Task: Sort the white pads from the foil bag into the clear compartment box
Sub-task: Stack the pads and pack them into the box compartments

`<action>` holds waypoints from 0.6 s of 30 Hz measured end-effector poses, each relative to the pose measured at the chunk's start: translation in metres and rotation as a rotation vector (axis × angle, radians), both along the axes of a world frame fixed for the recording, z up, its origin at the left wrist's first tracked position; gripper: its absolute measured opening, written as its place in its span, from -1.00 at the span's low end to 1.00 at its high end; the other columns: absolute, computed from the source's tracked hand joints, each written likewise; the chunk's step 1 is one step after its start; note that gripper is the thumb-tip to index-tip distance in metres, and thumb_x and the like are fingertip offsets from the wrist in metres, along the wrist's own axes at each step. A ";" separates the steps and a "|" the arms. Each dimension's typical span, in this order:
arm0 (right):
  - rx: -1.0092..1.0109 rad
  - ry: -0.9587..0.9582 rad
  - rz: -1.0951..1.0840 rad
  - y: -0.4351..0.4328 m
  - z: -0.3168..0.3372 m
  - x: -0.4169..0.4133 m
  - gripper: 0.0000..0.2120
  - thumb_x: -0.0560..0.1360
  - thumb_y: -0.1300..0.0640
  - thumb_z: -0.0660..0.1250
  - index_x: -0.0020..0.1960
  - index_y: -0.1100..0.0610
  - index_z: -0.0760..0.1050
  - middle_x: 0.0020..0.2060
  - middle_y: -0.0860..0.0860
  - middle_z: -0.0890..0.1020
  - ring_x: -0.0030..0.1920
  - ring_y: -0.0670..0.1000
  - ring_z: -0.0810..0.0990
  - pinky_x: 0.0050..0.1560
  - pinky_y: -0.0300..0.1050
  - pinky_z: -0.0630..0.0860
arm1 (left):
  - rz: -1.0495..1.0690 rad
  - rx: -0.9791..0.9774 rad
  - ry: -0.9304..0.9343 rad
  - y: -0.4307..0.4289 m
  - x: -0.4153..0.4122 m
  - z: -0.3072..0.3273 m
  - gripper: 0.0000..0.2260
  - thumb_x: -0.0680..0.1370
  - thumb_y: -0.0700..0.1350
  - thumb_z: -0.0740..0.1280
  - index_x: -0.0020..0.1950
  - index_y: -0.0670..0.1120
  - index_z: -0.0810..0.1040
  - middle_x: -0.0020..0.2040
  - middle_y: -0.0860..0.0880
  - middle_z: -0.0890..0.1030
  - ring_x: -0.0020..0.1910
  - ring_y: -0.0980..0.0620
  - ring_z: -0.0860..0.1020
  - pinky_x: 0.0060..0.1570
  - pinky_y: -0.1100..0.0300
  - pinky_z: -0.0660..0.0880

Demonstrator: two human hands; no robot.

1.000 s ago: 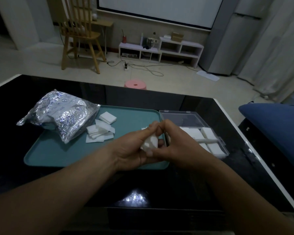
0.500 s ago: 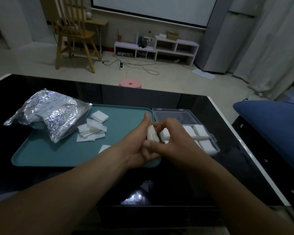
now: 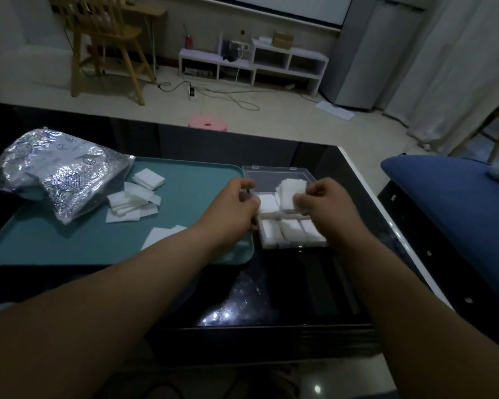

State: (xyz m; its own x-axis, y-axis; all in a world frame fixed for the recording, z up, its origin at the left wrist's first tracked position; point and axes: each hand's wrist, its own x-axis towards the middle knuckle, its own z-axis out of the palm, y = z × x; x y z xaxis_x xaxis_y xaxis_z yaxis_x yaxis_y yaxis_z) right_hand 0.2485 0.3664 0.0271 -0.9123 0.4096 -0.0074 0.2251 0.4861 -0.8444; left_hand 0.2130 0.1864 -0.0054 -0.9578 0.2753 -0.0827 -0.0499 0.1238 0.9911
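Observation:
The clear compartment box (image 3: 274,170) lies open on the black table, right of the teal tray (image 3: 196,180), with white pads in several compartments. My right hand (image 3: 326,208) pinches a small stack of white pads (image 3: 291,194) over the box's middle. My left hand (image 3: 236,205) hovers at the box's left edge with fingers curled; I see nothing in it. The crumpled foil bag (image 3: 55,177) lies on the tray's left end, and loose white pads (image 3: 133,203) are spread beside it. One more pad (image 3: 159,236) shows by my left forearm.
A blue cushion (image 3: 455,203) sits just off the table's right edge. Beyond the table stand a pink stool (image 3: 208,123), a wooden chair (image 3: 104,44) and a low white shelf (image 3: 254,63). The table's white rim (image 3: 386,226) runs along the right.
My hands have parted. The pad stack went with my right hand, rightward over the box, while my left hand let go and stayed at the box's left edge.

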 end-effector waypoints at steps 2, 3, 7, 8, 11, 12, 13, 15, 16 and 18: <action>0.008 -0.074 -0.017 0.011 -0.006 -0.001 -0.83 0.52 0.16 0.49 0.05 0.15 0.54 -0.03 0.15 0.68 0.01 0.17 0.68 -0.01 0.03 0.59 | -0.055 -0.307 0.232 -0.006 -0.005 -0.010 -0.79 0.65 -0.12 0.31 0.28 -0.03 0.57 0.18 -0.03 0.63 0.07 0.01 0.60 0.15 0.15 0.52; 0.036 -0.129 -0.002 0.012 -0.010 -0.001 -0.83 0.52 0.15 0.50 0.04 0.14 0.56 -0.03 0.13 0.68 -0.01 0.15 0.69 -0.02 0.02 0.60 | -0.107 -0.438 0.320 -0.007 -0.004 -0.015 -0.80 0.64 -0.12 0.33 0.25 -0.03 0.60 0.18 -0.02 0.63 0.07 0.03 0.58 0.13 0.20 0.47; 0.166 -0.228 0.094 0.003 -0.022 -0.003 -0.83 0.53 0.14 0.49 0.05 0.20 0.60 -0.09 0.10 0.68 -0.18 -0.01 0.61 -0.25 -0.13 0.50 | -0.246 -0.643 0.489 -0.005 0.007 -0.029 -0.71 0.59 -0.13 0.35 0.32 -0.04 0.54 0.20 -0.06 0.56 0.14 -0.03 0.54 0.14 0.14 0.43; 0.179 -0.230 0.113 0.001 -0.024 -0.004 -0.83 0.53 0.15 0.48 0.04 0.21 0.59 -0.10 0.10 0.68 -0.21 -0.03 0.59 -0.27 -0.14 0.47 | -0.247 -0.649 0.498 -0.004 0.008 -0.030 -0.70 0.59 -0.13 0.35 0.32 -0.03 0.53 0.21 -0.06 0.56 0.16 -0.04 0.53 0.15 0.12 0.44; 0.168 -0.263 0.161 -0.001 -0.026 -0.006 -0.83 0.53 0.16 0.48 0.04 0.25 0.58 -0.10 0.12 0.68 -0.21 -0.01 0.58 -0.21 -0.11 0.50 | -0.239 -0.649 0.492 -0.005 0.006 -0.033 -0.71 0.59 -0.11 0.36 0.31 -0.03 0.50 0.21 -0.04 0.55 0.12 -0.04 0.54 0.11 0.09 0.46; 0.169 -0.276 0.172 -0.001 -0.026 -0.007 -0.83 0.53 0.18 0.48 0.02 0.26 0.58 -0.12 0.13 0.68 -0.21 0.00 0.58 -0.21 -0.11 0.51 | -0.238 -0.643 0.486 -0.004 0.005 -0.033 -0.71 0.59 -0.11 0.36 0.31 -0.03 0.49 0.21 -0.04 0.55 0.10 -0.03 0.54 0.11 0.08 0.47; 0.170 -0.286 0.182 0.000 -0.026 -0.008 -0.86 0.53 0.19 0.47 -0.02 0.25 0.57 -0.15 0.12 0.67 -0.22 0.00 0.57 -0.22 -0.11 0.50 | -0.238 -0.640 0.485 -0.003 0.005 -0.034 -0.71 0.59 -0.11 0.35 0.32 -0.02 0.48 0.22 -0.03 0.55 0.10 -0.04 0.54 0.11 0.06 0.47; 0.170 -0.304 0.201 0.000 -0.025 -0.009 -0.91 0.53 0.20 0.46 -0.09 0.16 0.55 -0.19 0.09 0.63 -0.24 0.00 0.56 -0.23 -0.11 0.49 | -0.239 -0.644 0.490 -0.002 0.004 -0.036 -0.68 0.59 -0.11 0.35 0.34 -0.01 0.46 0.22 -0.04 0.54 0.13 -0.05 0.54 0.15 0.03 0.48; 0.174 -0.315 0.212 0.000 -0.025 -0.011 -0.89 0.53 0.20 0.46 -0.12 0.13 0.54 -0.20 0.08 0.62 -0.24 0.00 0.56 -0.22 -0.09 0.49 | -0.240 -0.651 0.500 -0.002 0.004 -0.038 -0.66 0.59 -0.10 0.35 0.37 -0.01 0.46 0.22 -0.05 0.53 0.16 -0.07 0.53 0.17 0.01 0.48; 0.197 -0.345 0.217 0.000 -0.028 -0.014 -0.90 0.52 0.19 0.46 -0.13 0.14 0.55 -0.18 0.09 0.63 -0.21 0.02 0.58 -0.17 -0.04 0.52 | -0.249 -0.692 0.540 -0.002 0.003 -0.042 -0.59 0.60 -0.06 0.33 0.45 0.03 0.44 0.23 -0.06 0.49 0.22 -0.10 0.49 0.24 -0.02 0.46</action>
State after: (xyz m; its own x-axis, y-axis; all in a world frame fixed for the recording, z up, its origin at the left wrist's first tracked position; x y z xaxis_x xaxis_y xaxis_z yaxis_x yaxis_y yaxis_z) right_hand 0.2342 0.3667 -0.0012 -0.9350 0.2334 -0.2672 0.3524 0.6970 -0.6245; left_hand 0.2164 0.1844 -0.0472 -0.8340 0.5347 0.1361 0.5068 0.6449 0.5721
